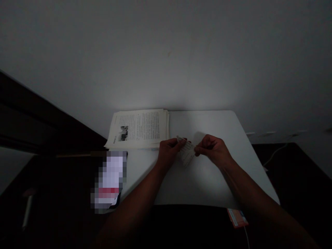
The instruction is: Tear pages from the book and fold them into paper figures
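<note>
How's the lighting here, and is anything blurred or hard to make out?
Head view: dim overall, darkest along the bottom; a soft shadow lies on the white table near the right hand; coarse pixel blocks mostly hide a phone-like object; print on the small paper is illegible.

A small folded paper (pixel 187 154), pale and marked with faint lines, is held tilted over the bench (pixel 207 188). Its left side is gripped by the left hand (pixel 169 149); its right edge is pinched by the right hand (pixel 214 149).
</note>
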Demonstrator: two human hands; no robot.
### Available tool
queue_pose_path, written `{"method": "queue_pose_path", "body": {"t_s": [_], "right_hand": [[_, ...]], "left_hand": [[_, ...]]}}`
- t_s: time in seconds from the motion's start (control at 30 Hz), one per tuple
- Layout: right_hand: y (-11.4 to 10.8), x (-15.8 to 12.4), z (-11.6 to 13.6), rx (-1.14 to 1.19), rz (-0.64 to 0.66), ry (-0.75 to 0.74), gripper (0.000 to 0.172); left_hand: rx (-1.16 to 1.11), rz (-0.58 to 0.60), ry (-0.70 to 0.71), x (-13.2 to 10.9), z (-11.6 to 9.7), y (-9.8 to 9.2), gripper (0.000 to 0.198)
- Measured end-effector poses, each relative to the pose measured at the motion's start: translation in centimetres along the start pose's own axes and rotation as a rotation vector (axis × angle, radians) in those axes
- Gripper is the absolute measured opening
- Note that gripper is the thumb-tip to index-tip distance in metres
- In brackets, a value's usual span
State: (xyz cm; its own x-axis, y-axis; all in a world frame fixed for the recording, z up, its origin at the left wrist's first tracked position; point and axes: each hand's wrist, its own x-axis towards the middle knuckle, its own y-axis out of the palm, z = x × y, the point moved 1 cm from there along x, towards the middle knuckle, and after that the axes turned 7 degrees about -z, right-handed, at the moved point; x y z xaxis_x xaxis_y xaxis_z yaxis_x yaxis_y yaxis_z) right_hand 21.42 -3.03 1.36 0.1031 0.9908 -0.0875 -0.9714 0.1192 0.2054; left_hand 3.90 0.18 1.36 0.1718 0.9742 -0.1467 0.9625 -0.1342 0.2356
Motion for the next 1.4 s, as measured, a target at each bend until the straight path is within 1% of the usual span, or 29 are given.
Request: {"method": "queue_pose_path", "body": {"t_s": [0.13,0.3,0.43,0.6,0.73,0.9,1.03,1.13,1.2,1.27,1.33,1.4], "right_hand": [[-0.1,0.0,-0.1,-0.011,0.001,-0.020,0.037],[-0.3,0.0,-0.2,-0.002,0.011,-0.022,0.040],[-0.4,0.0,-0.1,-0.036,0.007,-0.017,0.044],[-0.5,0.0,-0.2,-0.053,0.009,-0.017,0.045],[-0.5,0.0,-0.1,-0.064,-0.001,-0.010,0.046],[-0.4,0.0,0.0,-0.061,0.013,-0.005,0.046],[-0.1,-0.2,0.1,-0.063,0.013,-0.008,0.042],[0.5,-0.4,0.1,-0.121,-0.009,-0.046,0.038],[0.9,-0.7,0.0,-0.204,-0.039,-0.111,0.035],[1.4,-1.1,0.0,-0.307,-0.068,-0.194,0.030],[1.8,-1.5,0.0,-0.385,-0.088,-0.275,0.027],[2.1,-1.8,0.1,-0.410,-0.095,-0.329,0.027]], "left_hand": [[-0.084,0.019,-0.058,0.0,0.2,-0.1,0.028],[-0.142,0.082,-0.124,0.0,0.0,0.0,0.030],[-0.151,0.070,-0.086,0.0,-0.1,0.0,0.030],[-0.151,0.049,-0.074,0.0,-0.1,-0.1,0.034],[-0.137,-0.004,-0.006,0.0,-0.1,-0.3,0.034],[-0.123,-0.009,0.014,-0.1,-0.2,-0.2,0.034],[-0.023,-0.099,0.042,0.0,-0.1,0.0,0.035],[0.141,-0.216,0.122,0.0,0.0,0.1,0.036],[0.242,-0.300,0.186,0.0,0.0,0.3,0.038],[0.295,-0.364,0.237,0.1,-0.1,0.5,0.040],[0.321,-0.399,0.268,0.1,-0.3,0.7,0.041],[0.344,-0.425,0.296,0.1,-0.5,0.8,0.042]]}}
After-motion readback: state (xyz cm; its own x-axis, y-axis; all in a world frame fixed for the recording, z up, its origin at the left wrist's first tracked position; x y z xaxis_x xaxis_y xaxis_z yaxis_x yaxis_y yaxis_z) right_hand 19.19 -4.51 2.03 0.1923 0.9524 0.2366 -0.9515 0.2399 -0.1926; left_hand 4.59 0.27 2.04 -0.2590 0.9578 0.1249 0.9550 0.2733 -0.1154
